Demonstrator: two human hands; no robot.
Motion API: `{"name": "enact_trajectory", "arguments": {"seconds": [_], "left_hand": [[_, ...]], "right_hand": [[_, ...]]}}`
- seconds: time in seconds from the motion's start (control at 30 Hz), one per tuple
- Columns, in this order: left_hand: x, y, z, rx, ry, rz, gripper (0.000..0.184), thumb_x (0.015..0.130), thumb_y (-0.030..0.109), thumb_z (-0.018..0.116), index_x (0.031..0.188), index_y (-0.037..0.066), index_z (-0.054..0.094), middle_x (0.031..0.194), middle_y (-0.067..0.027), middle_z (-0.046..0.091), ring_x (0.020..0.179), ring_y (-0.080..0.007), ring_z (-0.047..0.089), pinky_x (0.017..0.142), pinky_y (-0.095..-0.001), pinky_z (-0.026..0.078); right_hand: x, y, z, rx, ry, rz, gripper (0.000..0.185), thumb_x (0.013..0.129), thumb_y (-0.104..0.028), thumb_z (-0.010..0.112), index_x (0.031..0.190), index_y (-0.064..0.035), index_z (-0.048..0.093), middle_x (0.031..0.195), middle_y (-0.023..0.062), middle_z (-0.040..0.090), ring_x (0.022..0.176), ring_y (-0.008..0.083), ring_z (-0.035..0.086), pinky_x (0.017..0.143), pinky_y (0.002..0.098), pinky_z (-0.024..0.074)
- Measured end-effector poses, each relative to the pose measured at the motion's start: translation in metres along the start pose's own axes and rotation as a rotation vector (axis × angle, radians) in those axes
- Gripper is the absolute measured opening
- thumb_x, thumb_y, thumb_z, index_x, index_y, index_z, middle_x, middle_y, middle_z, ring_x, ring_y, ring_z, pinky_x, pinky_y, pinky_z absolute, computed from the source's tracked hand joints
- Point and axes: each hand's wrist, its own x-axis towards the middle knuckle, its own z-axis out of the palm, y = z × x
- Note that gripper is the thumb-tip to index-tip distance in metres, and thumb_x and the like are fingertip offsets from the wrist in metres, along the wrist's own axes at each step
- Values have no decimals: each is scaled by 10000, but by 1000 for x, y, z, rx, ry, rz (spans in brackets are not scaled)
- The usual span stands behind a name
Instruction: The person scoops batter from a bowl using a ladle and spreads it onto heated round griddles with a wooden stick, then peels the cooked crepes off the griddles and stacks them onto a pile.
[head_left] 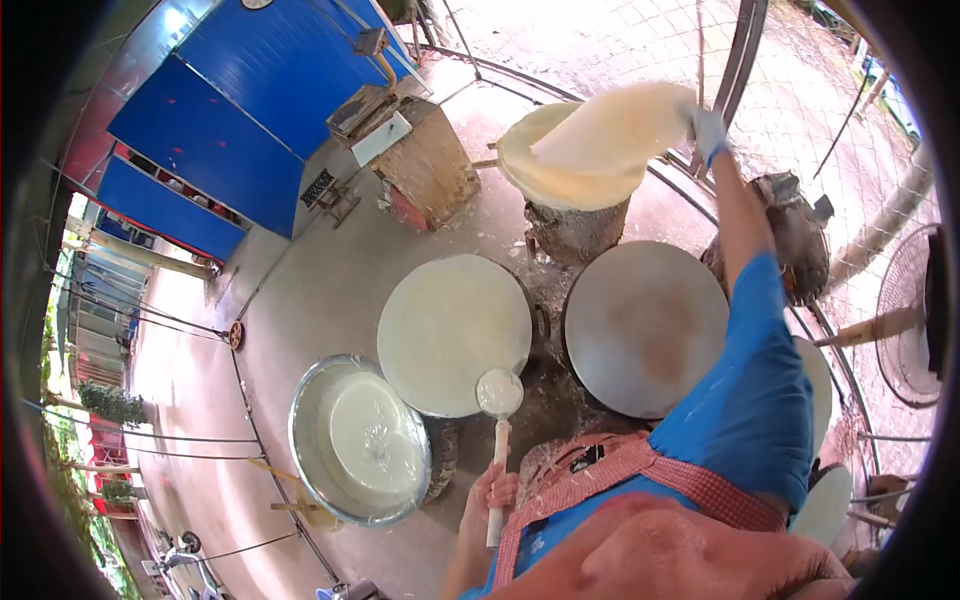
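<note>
1. Holding one edge of a thin round sheet (625,128), the right hand (708,133), in a pale glove, is reaching far out; it seems closed on this edge, but its fingers are blurred.
2. The sheet is over a stack of pale sheets (520,160), which lies on a rough round stand (578,228).
3. The left hand (490,490) is closed around the handle of a ladle (499,393), whose batter-coated bowl overlaps the near rim of the batter-covered griddle (455,330).
4. Beside this griddle are a metal basin (303,455) of white batter (375,435) and a bare griddle (645,325). Beyond stands a wooden cabinet (425,165); a fan (908,310) is at the right.
5. The blue sleeve (740,350) covers part of the bare griddle's rim. Behind the arm, a dark rough object (795,240) is hard to identify. Whether the ladle touches the griddle, one cannot tell.
</note>
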Motion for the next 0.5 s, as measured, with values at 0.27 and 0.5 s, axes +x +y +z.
{"name": "enact_trajectory", "arguments": {"seconds": [0.27,0.5], "left_hand": [[-3,-6,0,-43,84,19,135,922,260,390,913,130,425,542,-1,318,405,-78,317,355,-199,303],[-16,-4,4,113,90,-15,315,931,166,369,1237,192,439,590,-22,326,426,-80,309,334,-184,295]], "right_hand": [[-74,166,167,481,338,480,194,711,-161,555,723,32,563,530,116,520,440,232,529,381,362,409],[-98,115,137,-401,173,383,470,755,-397,492,874,43,605,819,262,600,855,407,575,744,452,454]]}}
